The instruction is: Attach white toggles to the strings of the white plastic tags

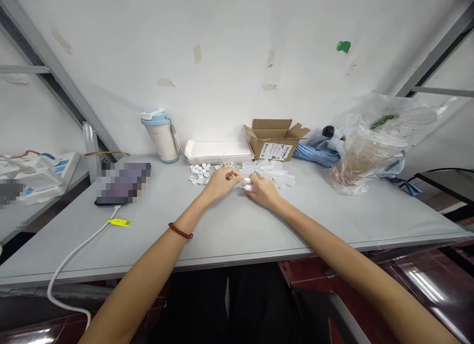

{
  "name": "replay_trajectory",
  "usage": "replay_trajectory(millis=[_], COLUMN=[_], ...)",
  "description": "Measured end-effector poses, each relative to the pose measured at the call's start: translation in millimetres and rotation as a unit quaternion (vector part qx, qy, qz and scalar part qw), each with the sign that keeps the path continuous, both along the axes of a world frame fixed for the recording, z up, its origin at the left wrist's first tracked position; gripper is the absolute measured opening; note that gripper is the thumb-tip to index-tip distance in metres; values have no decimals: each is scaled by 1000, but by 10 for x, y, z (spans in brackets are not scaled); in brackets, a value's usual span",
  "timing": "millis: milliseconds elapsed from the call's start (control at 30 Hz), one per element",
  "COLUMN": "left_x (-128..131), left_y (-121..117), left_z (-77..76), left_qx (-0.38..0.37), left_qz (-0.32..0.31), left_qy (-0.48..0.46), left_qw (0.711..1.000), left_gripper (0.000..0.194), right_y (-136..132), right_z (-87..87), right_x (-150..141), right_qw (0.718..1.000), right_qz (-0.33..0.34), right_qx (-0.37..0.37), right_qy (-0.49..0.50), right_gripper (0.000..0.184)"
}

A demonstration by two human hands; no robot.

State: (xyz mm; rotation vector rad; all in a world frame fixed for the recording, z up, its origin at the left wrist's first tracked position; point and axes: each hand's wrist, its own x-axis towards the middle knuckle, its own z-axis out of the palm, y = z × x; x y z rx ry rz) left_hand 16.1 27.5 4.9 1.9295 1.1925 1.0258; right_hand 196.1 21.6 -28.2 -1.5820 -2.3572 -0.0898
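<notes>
My right hand is closed around small white round-ended pieces, whose tips stick out toward the left. Close beside it, my left hand has its thumb and fingers pinched together, almost touching those pieces. Whatever lies in that pinch is too small to make out. Several small white caps are scattered left of my left hand. Thin white cords lie just behind my hands. Clear flat plastic pieces are spread out behind and right of my right hand.
At the back stand a stack of white trays, an open cardboard box and a cream tumbler. A phone with a white cable lies left. Blue cloth and a bagged cup sit right.
</notes>
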Motion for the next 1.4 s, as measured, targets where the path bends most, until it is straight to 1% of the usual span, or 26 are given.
replay_trajectory(millis=[33,100,233,400,500,667,800,900,967,1033,1100,1167,1200,1300,1400], left_x=[16,30,-29,-105,-103,-84,-127,-176,-185,-165,-123,-76,-55,-19,-7], left_y=[-7,-19,-26,-32,-40,-49,-30,9,30,33,16,-10,-21,-42,-45], left_z=[-7,-4,53,121,126,109,124,137,130,107,77,50,40,27,25], left_qx=[11,8,-41,-77,-85,-73,-79,-75,-53,-23,3,24,33,45,17], left_qz=[-14,-32,-44,-36,-31,-22,-25,-12,2,-7,-46,-79,-85,-77,-72], left_qy=[10,16,14,25,17,-10,-22,-67,-80,-48,14,67,84,101,80], left_qw=[1000,999,998,996,996,997,996,995,995,999,999,994,992,991,994], left_gripper=[27,25,20,18,18,18,16,16,16,21,27,27,26,21,23], right_y=[-9,-25,-46,-53,-54,-47,-30,-5,15,33,46,50,49,37,21], right_z=[2,15,42,47,47,44,33,19,6,-6,-13,-13,-10,8,29], right_x=[-10,-26,-43,-58,-70,-81,-46,-2,15,15,5,-2,-3,4,14], right_qw=[1000,1000,999,998,998,998,997,996,993,987,981,978,976,976,981], right_qz=[1,0,10,41,49,62,76,62,68,84,89,87,88,94,99], right_qx=[1,2,4,2,-2,-8,-7,1,12,23,24,15,8,-6,6], right_qy=[-7,-21,-46,-43,-31,-7,18,58,97,136,169,191,198,197,166], right_gripper=[21,21,21,21,21,23,22,19,17,12,10,15,17,20,13])
